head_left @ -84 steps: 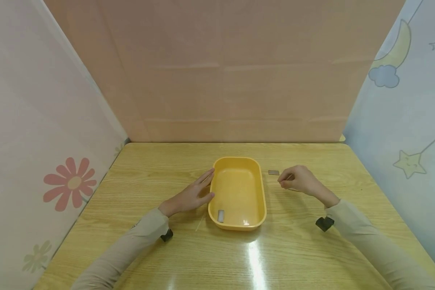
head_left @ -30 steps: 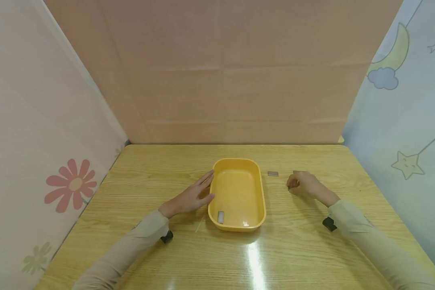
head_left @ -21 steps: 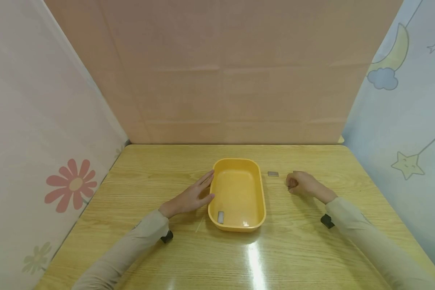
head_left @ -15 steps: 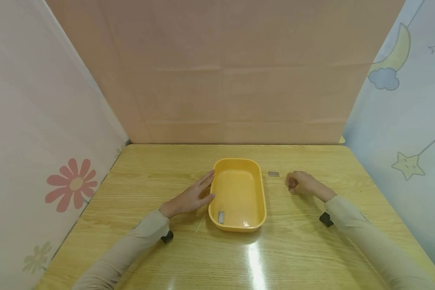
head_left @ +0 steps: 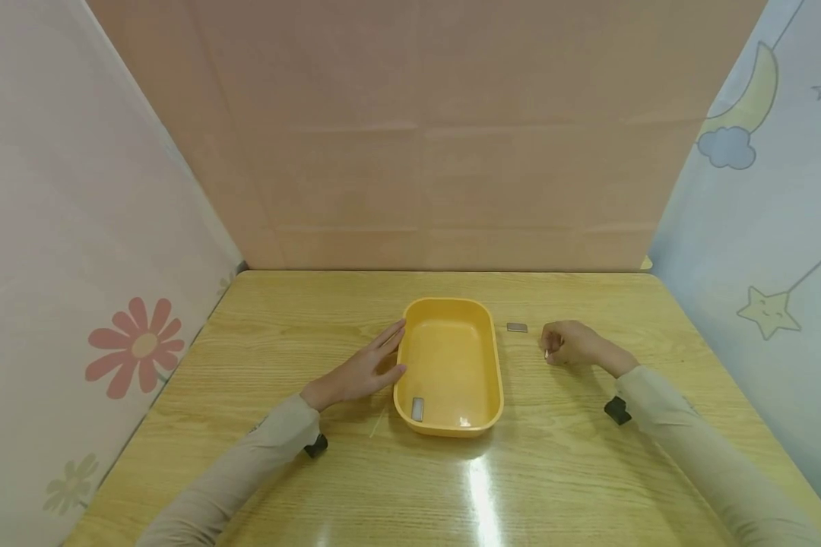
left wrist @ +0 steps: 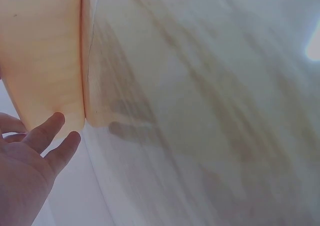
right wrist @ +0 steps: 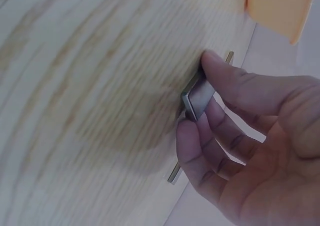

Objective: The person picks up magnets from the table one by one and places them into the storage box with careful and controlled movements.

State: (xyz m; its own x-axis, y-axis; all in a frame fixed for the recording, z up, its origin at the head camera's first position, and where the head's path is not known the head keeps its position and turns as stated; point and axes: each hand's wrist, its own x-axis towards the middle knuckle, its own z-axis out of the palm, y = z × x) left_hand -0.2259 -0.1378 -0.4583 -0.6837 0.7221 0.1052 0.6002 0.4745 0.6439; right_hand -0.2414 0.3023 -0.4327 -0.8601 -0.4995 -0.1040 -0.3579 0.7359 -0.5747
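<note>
My left hand [head_left: 356, 374] rests with straight, spread fingers against the left rim of a yellow plastic tray [head_left: 451, 433]. Inside the tray's near left corner lies a small flat grey rectangular block [head_left: 417, 409]. To the right of the tray, my right hand [head_left: 575, 344] pinches a similar metallic block [right wrist: 201, 96] between thumb and fingertips, tilted on edge close over the table. In the right wrist view a second block [right wrist: 174, 173] lies beyond the fingers and a third one [right wrist: 230, 57] shows past the thumb. Between tray and right hand sits a block [head_left: 517, 327] in the head view.
The wood-grain table [head_left: 301, 486] carries a bright light reflection in front of the tray. A pinkish-brown backdrop [head_left: 417, 152] stands along its far edge. Patterned side panels flank it, with a red flower [head_left: 137, 346] on the left and a star [head_left: 768, 312] on the right.
My right hand has shifted slightly right since the earliest frame and now pinches a block, whose bright edge shows at the fingertips. The left hand and tray stay put.
</note>
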